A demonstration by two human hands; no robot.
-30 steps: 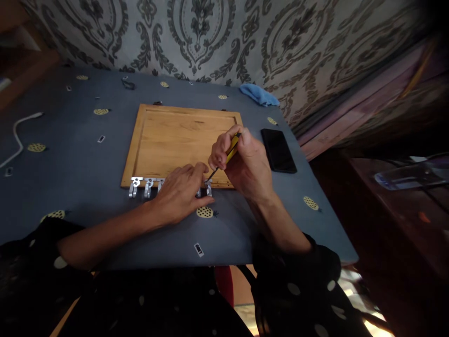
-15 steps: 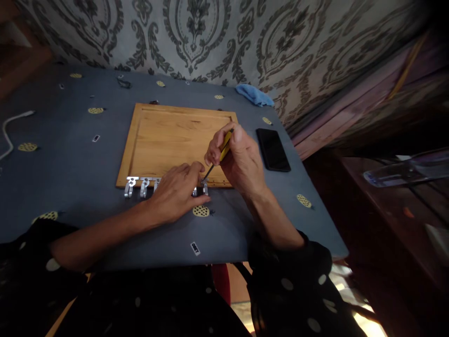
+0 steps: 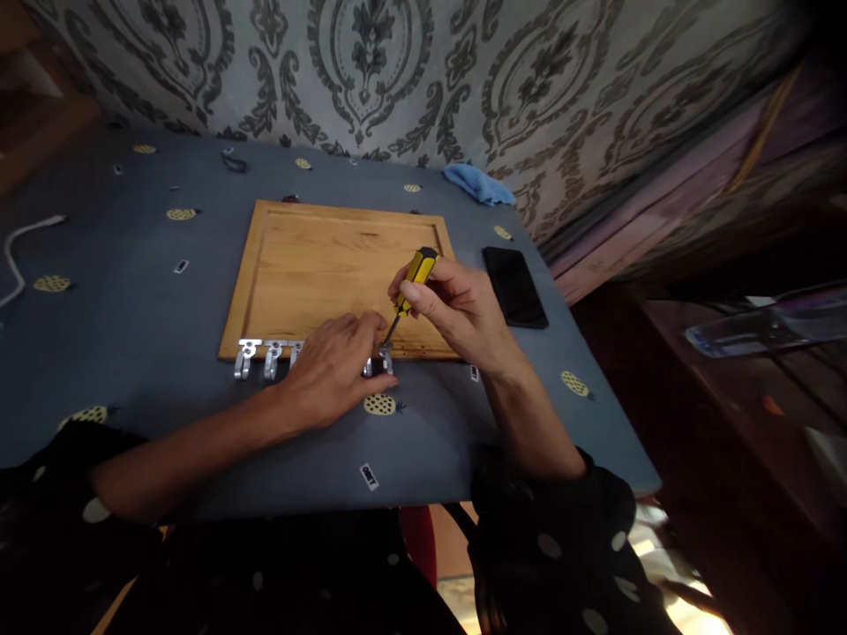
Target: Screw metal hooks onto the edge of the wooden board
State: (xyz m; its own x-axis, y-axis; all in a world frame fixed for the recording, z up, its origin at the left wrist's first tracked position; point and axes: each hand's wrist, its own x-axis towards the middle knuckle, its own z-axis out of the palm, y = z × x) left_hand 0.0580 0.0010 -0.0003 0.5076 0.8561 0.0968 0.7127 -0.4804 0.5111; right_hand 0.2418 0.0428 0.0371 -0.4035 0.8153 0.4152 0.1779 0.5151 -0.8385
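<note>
In the head view, take the flat golden-brown wooden board with a raised frame point(image 3: 331, 265) as your clock's centre; it lies on the blue-grey pineapple-print table covering point(image 3: 423, 459). The silver metal rail with hooks point(image 3: 272, 346) runs along the board's near edge, from 8 o'clock round to 5. Your left hand point(image 3: 334, 366) lies across it at 6 o'clock, thumb spread from the fingers; you cannot tell whether it pinches anything underneath. Your right hand point(image 3: 456, 304), at 3 o'clock, is curled, with thumb and fingers closed around the yellow-and-black screwdriver point(image 3: 416, 275), whose tip points down to the rail's hook at 5 o'clock.

The screwdriver is probably light and rigid, best held by its thick handle; its thin shaft likely slips easily if tilted. The board looks stiff and moderately heavy; steady it by its frame. The rail seems hard, smooth and not fragile, so press it near the hook being worked.

You count one board, one screwdriver, one rail and five hooks in sight, perhaps more under your left hand. Around them are one black phone point(image 3: 514, 287) at 3 o'clock, one crumpled blue cloth point(image 3: 480, 183) at 2 and one white cable point(image 3: 30, 236) at 9.
</note>
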